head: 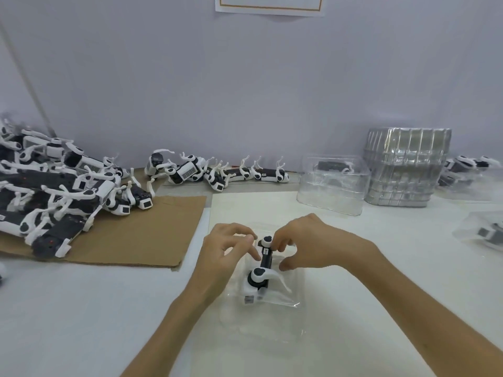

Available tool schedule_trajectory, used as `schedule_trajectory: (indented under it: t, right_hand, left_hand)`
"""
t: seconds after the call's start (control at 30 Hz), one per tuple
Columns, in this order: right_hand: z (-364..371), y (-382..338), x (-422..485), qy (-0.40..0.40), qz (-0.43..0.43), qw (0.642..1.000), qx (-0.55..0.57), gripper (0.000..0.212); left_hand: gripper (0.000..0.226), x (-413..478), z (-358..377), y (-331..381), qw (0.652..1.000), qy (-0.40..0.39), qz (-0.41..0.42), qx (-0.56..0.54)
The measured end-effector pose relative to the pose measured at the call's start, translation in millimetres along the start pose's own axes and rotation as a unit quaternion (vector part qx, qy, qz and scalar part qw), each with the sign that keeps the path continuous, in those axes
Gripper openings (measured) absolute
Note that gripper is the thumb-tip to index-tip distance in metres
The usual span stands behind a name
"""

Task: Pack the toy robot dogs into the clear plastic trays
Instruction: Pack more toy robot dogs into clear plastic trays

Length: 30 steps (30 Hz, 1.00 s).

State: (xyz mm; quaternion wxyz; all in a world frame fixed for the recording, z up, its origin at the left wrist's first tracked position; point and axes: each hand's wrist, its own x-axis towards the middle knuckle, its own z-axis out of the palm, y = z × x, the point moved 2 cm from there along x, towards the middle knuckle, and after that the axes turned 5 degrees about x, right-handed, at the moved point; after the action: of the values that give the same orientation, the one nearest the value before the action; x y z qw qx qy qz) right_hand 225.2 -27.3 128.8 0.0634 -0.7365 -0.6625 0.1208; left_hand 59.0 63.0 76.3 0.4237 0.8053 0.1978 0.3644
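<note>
From the head view: low in the middle, on the white table [81,308], a clear plastic tray [275,303] with one toy robot dog [265,263] lying lengthwise in it, black body, white head block toward the near edge, one white leg curving off to the right. Left hand [231,248] curled against the dog's left flank, fingertips gripping the dark midsection. Right hand [307,240] arched over the far end, fingers pinching the round black-and-white hip joint, thumb just beside the body. Far end of the dog partly hidden behind the fingers of both hands; tray edges hard to trace, clear on white. To the left, a brown cardboard sheet [152,235] under a big tangled pile of dogs [54,186], legs sticking out every way. Along the back, against the pale wall [245,77], a loose row of dogs [217,172] on their sides and backs. Right of that row, a closed clear tray [332,183] with a dog inside, touching or just beside a tall stack of empty trays [405,167]. Behind the stack, at the far right, more packed dogs [462,164], half screened by it. At the right edge, nearer, another packed tray [484,232], cut off by the frame. Up top on the wall, a paper sheet [269,4] with an orange border.
</note>
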Motion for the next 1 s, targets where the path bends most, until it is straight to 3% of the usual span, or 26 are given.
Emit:
schedule_trajectory:
  t: [0.07,0.13,0.33,0.6,0.8,0.93,1.0]
  right_hand:
    - [-1,-3,5,-0.04,0.018,0.999,-0.009,0.042]
    - [-1,-8,9,-0.059,0.018,0.997,-0.038,0.043]
    - [13,-20,14,-0.06,-0.003,0.982,-0.179,0.042]
    - [19,-18,8,0.03,-0.032,0.988,-0.149,0.024]
    - [21,-11,3,0.038,-0.024,0.995,-0.085,0.03]
    - [3,-10,-1,-0.013,-0.016,1.0,0.018,0.023]
    - [-10,-9,-6,0.036,-0.021,0.997,0.071,0.013]
  left_hand:
    - [0.047,-2,0,2,0.996,-0.055,0.005,-0.072]
    - [0.045,-3,2,4,0.994,-0.085,0.01,-0.067]
    - [0.043,-4,5,1,0.995,-0.09,0.016,-0.04]
    - [0.039,-5,8,2,0.998,-0.066,0.015,-0.017]
    - [0.037,-4,9,1,0.997,-0.075,0.021,-0.007]
    - [0.03,-5,8,0,0.996,-0.089,-0.004,-0.011]
    - [0.029,-4,7,1,0.996,-0.086,-0.006,-0.014]
